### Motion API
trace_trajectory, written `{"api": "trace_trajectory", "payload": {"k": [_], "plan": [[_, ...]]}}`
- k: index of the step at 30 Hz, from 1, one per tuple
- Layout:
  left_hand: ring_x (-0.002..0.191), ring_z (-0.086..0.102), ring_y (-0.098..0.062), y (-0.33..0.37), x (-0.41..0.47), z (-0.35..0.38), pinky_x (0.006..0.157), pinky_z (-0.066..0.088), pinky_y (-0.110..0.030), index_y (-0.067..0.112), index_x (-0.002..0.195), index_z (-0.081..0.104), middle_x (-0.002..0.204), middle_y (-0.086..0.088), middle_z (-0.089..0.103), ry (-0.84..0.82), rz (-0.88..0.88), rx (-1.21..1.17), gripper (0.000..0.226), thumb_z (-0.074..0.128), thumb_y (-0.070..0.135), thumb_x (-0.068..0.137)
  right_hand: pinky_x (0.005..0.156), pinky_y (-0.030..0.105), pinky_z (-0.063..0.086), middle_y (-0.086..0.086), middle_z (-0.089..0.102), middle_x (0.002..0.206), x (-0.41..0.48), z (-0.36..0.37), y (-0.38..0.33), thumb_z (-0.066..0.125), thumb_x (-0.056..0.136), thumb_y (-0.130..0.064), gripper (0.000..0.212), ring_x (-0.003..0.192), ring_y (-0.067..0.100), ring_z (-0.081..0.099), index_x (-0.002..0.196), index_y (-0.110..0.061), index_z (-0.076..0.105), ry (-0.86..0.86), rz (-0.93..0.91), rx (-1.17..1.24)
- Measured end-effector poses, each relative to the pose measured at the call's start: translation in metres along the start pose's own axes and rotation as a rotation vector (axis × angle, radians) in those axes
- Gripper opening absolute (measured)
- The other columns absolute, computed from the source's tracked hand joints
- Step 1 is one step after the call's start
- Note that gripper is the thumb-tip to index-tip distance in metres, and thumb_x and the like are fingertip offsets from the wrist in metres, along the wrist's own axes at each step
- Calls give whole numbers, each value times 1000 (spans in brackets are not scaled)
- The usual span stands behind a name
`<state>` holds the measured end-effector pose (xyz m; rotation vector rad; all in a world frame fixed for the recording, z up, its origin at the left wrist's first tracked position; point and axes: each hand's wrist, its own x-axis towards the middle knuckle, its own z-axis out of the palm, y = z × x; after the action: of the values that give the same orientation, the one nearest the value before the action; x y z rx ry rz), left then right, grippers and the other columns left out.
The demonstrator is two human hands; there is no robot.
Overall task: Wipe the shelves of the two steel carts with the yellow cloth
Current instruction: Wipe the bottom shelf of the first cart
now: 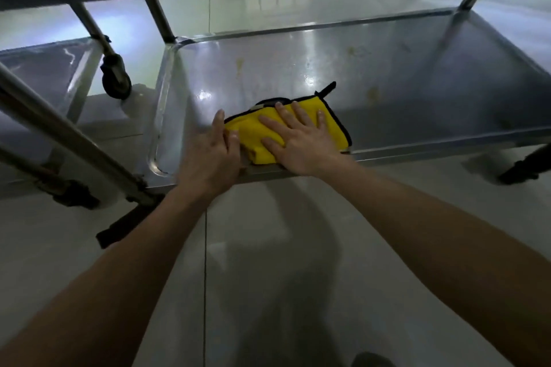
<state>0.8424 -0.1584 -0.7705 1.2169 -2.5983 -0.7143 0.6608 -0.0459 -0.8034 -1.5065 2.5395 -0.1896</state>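
Yellow cloth [253, 128], judged soft, light and best pressed flat from above, was pinned at the near rim of the shelf [387, 68] by the spread right hand [301, 140] and touched at its edge by the straight-fingered left hand [208, 155].

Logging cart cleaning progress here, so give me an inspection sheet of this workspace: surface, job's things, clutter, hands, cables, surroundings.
Surface: steel cart's lower shelf, glossy, with yellowish stains toward the back.
Job's things: yellow cloth, folded, lies by the shelf's front rim.
Clutter: nothing seen.
Hands: right hand presses flat on the cloth; left hand touches its left edge, thumb on top.
Cables: nothing seen.
Surroundings: second cart to the left, a caster wheel, pale tiled floor.
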Motion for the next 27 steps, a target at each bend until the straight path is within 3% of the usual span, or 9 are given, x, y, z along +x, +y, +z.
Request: {"api": "trace_trajectory", "payload": {"k": [2,6,9,11,14,20,24,27], "plan": [[156,34,-34,-2,-3,4,126,26,-51,25,173,17,172,-11,34,3,22,59,65,31,51,114,128,67,-7,-13,-8,179,-7,-7,44,12,103,-76,66,166,23,-11,166,-57,3,17,95,-3],[165,15,-28,-8,-9,10,133,11,-46,22,172,24,179,-8,17,-78,67,261,73,34,60,110,128,69,-5,-11,-6,180,-25,-28,143,16,100,-79,71,166,25,-9,166,-55,6,47,430,39],[166,11,-28,-8,-10,8,133,12,-47,23,172,22,180,-6,13,-109,82,290,90,35,78,102,124,75,-9,-6,-8,181,-20,-33,162,14,95,-80,78,166,31,-13,167,-52,7,29,566,74],[166,10,-27,-5,-13,4,133,13,-48,23,173,20,180,-5,12,-138,82,299,113,28,96,86,120,80,-11,1,-8,181,-7,-31,146,15,93,-80,82,165,37,-15,168,-49,7,45,606,79],[166,7,-24,-3,-15,-2,134,12,-47,23,173,18,180,-4,10,-158,75,328,139,19,111,65,117,83,-9,7,-8,180,21,-28,98,15,95,-79,83,164,43,-13,170,-45,6,60,516,29],[163,17,-28,-5,-14,-2,133,18,-48,25,171,24,178,-6,20,-116,76,386,140,20,113,62,120,78,-12,0,-9,181,68,-17,-26,20,103,-75,71,165,36,-16,168,-51,7,-51,67,-17],[162,17,-28,-8,-14,-1,132,19,-49,28,170,25,178,-4,19,-103,84,396,138,18,115,63,125,71,-11,-8,-7,180,55,-23,9,20,105,-70,64,166,27,-13,167,-55,9,-23,69,19],[162,16,-28,-9,-13,-1,132,18,-49,29,171,23,178,-3,18,-93,94,385,138,18,116,63,128,68,-7,-11,-8,180,32,-31,76,19,104,-72,66,166,24,-11,167,-55,7,6,232,19]]}}
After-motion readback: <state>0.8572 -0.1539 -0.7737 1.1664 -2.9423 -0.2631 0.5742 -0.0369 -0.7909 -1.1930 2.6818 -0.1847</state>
